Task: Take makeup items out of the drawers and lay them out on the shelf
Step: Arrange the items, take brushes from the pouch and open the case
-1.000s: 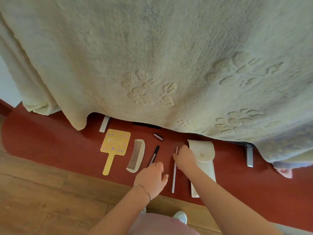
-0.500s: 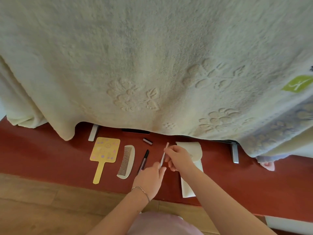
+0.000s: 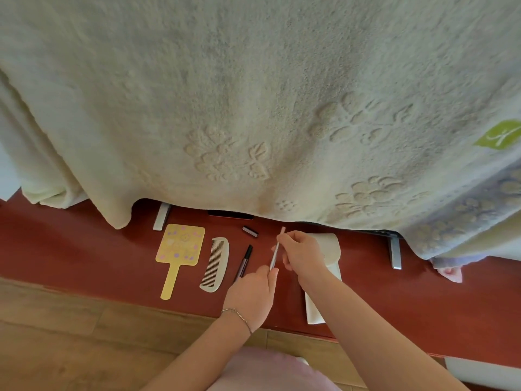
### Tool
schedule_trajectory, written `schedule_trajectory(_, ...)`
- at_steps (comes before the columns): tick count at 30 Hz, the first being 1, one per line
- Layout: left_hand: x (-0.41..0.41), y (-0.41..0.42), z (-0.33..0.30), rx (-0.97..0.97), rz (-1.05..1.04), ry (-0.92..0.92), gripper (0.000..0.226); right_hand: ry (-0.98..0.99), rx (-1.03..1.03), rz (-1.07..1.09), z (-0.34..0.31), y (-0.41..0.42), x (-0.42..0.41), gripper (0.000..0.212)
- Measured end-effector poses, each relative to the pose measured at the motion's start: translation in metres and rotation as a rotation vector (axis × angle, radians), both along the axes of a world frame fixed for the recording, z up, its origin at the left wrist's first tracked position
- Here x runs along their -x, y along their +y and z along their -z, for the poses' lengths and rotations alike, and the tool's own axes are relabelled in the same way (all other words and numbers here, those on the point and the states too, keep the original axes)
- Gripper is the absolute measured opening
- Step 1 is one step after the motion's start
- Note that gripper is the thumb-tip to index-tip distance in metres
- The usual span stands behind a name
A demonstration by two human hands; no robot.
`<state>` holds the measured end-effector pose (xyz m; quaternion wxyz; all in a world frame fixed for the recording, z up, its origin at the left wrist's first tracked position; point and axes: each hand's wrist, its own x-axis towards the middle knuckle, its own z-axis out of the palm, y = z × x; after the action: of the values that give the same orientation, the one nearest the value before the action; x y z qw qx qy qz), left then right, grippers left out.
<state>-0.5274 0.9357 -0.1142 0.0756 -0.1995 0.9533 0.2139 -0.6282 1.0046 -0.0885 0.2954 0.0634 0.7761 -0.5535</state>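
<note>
Head view: both hands hold a thin pale pencil (image 3: 275, 255) above the red shelf (image 3: 84, 249), just right of the dark eyeliner pen (image 3: 244, 263). The right hand (image 3: 303, 253) fingers pinch its upper part; the left hand (image 3: 253, 294) fingers pinch its lower end. Left of the pen lie a white comb (image 3: 215, 263) and yellow mirror (image 3: 179, 249).

Both hands, left (image 3: 253, 292) and right (image 3: 303, 253), pinch with curled fingers.

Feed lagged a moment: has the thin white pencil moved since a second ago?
Yes. The thin white pencil lay flat on the red shelf beside the white pouch; now both hands hold it lifted, tip angled toward the blanket.
</note>
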Motion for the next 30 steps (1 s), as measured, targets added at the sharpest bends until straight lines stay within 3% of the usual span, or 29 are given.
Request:
schedule_trajectory(6,0.000,-0.001,-0.005,-0.002,-0.013,0.017,0.044,0.005,0.051,0.035,0.000,-0.005,-0.002,0.020)
schedule_trajectory(10,-0.023,0.013,0.008,-0.055,0.033,-0.125,0.044,0.063,0.029,0.191,-0.008,0.006,0.032,0.027)
schedule_trajectory(13,-0.040,0.016,0.017,-0.148,-0.029,-0.176,0.044,0.042,-0.023,0.010,-0.015,0.020,0.047,0.019)
schedule_trajectory(18,-0.030,-0.002,0.012,-0.031,-0.028,-0.094,0.042,0.100,-0.166,-0.101,0.002,0.017,0.033,0.017)
schedule_trajectory(30,0.002,-0.012,0.019,0.195,0.104,-0.210,0.049,0.619,-0.689,-0.656,0.040,-0.001,0.050,0.019)
